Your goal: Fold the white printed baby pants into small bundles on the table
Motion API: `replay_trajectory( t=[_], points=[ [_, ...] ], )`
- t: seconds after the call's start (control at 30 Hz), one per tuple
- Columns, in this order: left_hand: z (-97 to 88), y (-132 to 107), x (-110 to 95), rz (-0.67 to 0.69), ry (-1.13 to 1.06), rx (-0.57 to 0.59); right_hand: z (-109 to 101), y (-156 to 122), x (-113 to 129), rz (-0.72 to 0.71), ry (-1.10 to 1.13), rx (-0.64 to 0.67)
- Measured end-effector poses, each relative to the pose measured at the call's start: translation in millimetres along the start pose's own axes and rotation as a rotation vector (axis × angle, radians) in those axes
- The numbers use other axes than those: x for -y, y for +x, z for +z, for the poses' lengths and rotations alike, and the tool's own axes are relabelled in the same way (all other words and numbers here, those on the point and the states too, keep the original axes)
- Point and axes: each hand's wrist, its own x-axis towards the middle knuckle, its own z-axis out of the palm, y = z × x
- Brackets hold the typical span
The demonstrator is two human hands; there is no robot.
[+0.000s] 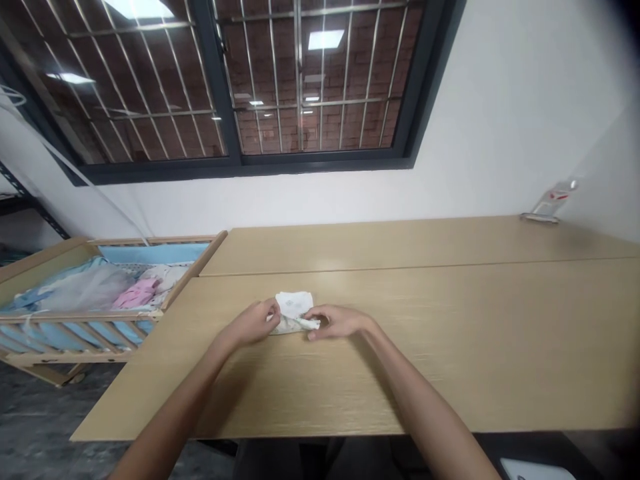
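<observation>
A small white folded cloth point(295, 308) with a faint print lies on the light wooden table point(450, 347), near its middle. My left hand point(255, 323) pinches the cloth's left edge with closed fingers. My right hand point(335, 322) grips its right front edge, fingers curled over the fabric. Both forearms reach in from the bottom of the view.
A wooden baby crib point(100, 300) with blue lining stands at the table's left end, holding pink point(137, 293) and white clothes. A small clear stand point(550, 203) sits at the table's far right by the white wall. A barred window point(225, 80) is above.
</observation>
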Motion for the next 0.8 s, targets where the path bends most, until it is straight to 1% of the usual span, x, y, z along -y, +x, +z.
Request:
replay_trajectory(
  t=[0.1,0.17,0.27,0.33,0.43,0.53,0.67,0.73,0.8],
  points=[
    [-8.8,23.3,6.4,0.003,-0.061,0.001,5.2,9.2,-8.2,-0.050,0.093,-0.132],
    [-11.1,31.5,12.2,0.005,-0.122,0.009,8.7,14.4,-14.2,-0.042,0.149,-0.239],
    [-8.1,32.9,22.1,0.002,-0.203,0.031,13.4,19.6,-23.2,-0.015,0.174,-0.345],
    [-2.2,30.6,27.8,0.007,-0.261,0.021,16.1,22.7,-29.0,0.002,0.125,-0.419],
    [9.2,29.1,33.7,0.023,-0.292,-0.073,20.3,29.9,-37.5,0.043,0.001,-0.552],
    [19.7,32.1,38.1,-0.001,-0.204,-0.170,26.0,39.6,-45.3,0.094,-0.071,-0.665],
    [32.4,36.4,44.3,-0.057,-0.029,-0.254,33.6,48.2,-52.4,0.148,-0.192,-0.851],
    [39.0,37.2,46.4,-0.074,0.052,-0.288,35.2,50.0,-55.5,0.170,-0.249,-0.903],
    [44.9,37.2,47.4,-0.081,0.118,-0.307,35.3,51.3,-59.3,0.183,-0.248,-0.914]
  ],
)
